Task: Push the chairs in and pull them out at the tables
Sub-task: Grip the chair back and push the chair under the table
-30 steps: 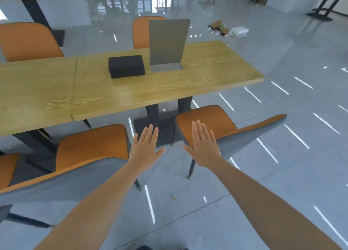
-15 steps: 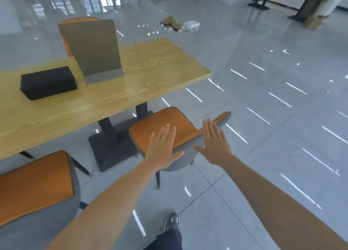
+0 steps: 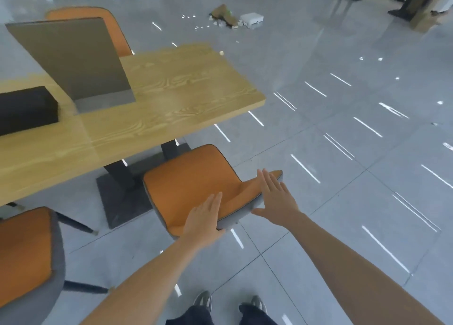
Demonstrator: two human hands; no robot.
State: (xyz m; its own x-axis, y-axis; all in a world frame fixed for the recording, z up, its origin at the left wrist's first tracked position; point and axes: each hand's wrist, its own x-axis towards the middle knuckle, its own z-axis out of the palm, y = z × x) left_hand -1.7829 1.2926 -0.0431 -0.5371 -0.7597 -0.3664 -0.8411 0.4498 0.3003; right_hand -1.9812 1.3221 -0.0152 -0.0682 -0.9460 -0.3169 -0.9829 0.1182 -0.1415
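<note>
An orange chair (image 3: 191, 177) with a grey shell stands at the right end of the wooden table (image 3: 171, 109), its seat partly under the tabletop and its backrest toward me. My left hand (image 3: 203, 217) lies over the backrest's top edge, fingers on the orange front and thumb on the grey back. My right hand (image 3: 274, 197) rests flat on the backrest's right end, fingers spread and thumb out to the side.
A second orange chair (image 3: 24, 251) stands at the lower left. A third chair (image 3: 115, 28) is across the table. A black box (image 3: 24, 109) and a grey sign stand (image 3: 73, 60) sit on the tabletop. Debris (image 3: 235, 19) lies on the far floor.
I have stepped right, to the end chair. Both hands dropped from hovering above the backrest onto its top edge, and the left hand has closed over it.
</note>
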